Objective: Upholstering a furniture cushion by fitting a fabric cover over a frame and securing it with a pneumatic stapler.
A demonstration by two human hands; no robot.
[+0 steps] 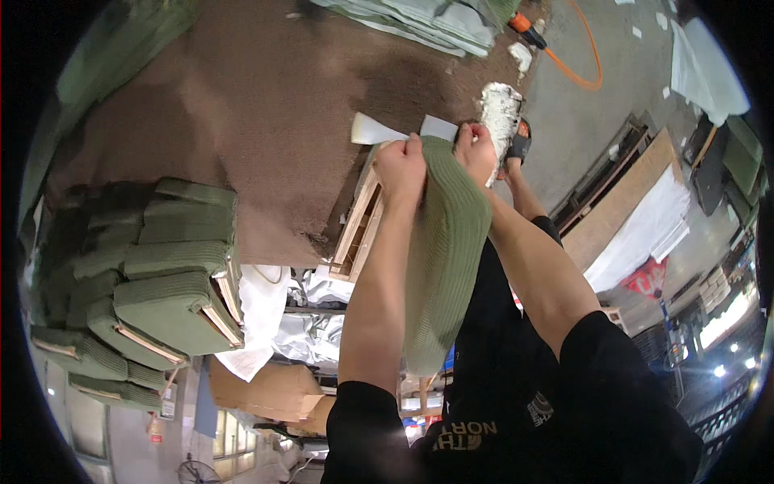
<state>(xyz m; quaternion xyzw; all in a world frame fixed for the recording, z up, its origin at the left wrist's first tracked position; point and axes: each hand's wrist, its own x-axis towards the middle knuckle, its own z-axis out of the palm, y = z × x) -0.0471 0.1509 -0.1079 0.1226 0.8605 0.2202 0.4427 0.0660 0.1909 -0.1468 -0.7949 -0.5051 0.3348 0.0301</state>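
Pinching the far end of the green ribbed cushion [458, 234], I have both hands closed in: my left hand [401, 168] grips at its far-left corner, my right hand [476, 153] at its far-right one, though my knuckles hide exactly how much cloth each takes. The cushion stands between my forearms, its long axis running from my fingers back toward my waist, so neither hand is nearer; both touch that narrow far end. A white strip [439, 127] pokes out beyond it between my hands, and a second white strip [373, 129] juts out past its far-left corner. Just left of the cushion, a bare wooden frame [359, 230] shows past my left forearm; I can't tell how the two join. To the right of the cushion's far end sits a ragged white block [501, 121], near my right hand. Beyond and left of the cushion spreads a brown-covered table [266, 121], with folded pale cloths [403, 20] farther off. Well left of the cushion, green padded pieces [173, 302] are stacked; far to its right, an orange hose [599, 68] loops over the floor.
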